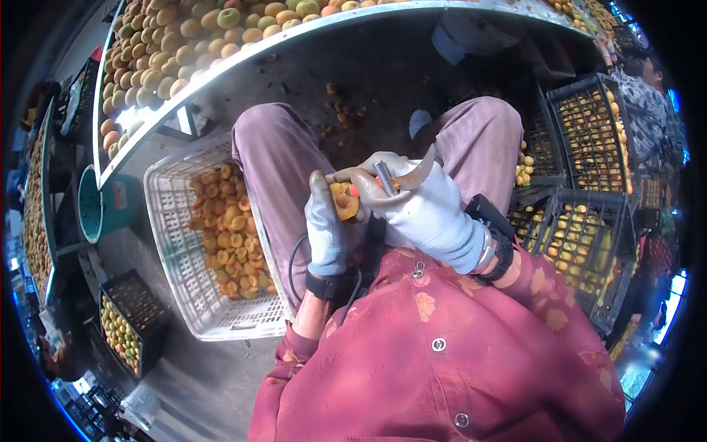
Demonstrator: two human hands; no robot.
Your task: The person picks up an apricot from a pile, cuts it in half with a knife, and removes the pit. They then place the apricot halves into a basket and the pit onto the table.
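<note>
Both of my hands wear pale gloves with soiled fingers and meet above my lap. My left hand (326,228) is closed on a cut apricot (344,202), its orange flesh facing up. In my right hand (416,210) is a knife (418,175) with a curved blade that points up and to the right; a metal rod with a red part also shows between the fingers. Beside my left leg, a white plastic crate (174,250) holds many halved apricots (234,228).
A metal-edged table (243,54) heaped with whole fruit spans the top. Black crates (589,140) of fruit stand at the right. A teal bucket (90,205) and a small black crate (143,302) are at the left. Fruit scraps lie on the floor. Another person (641,103) is at the far right.
</note>
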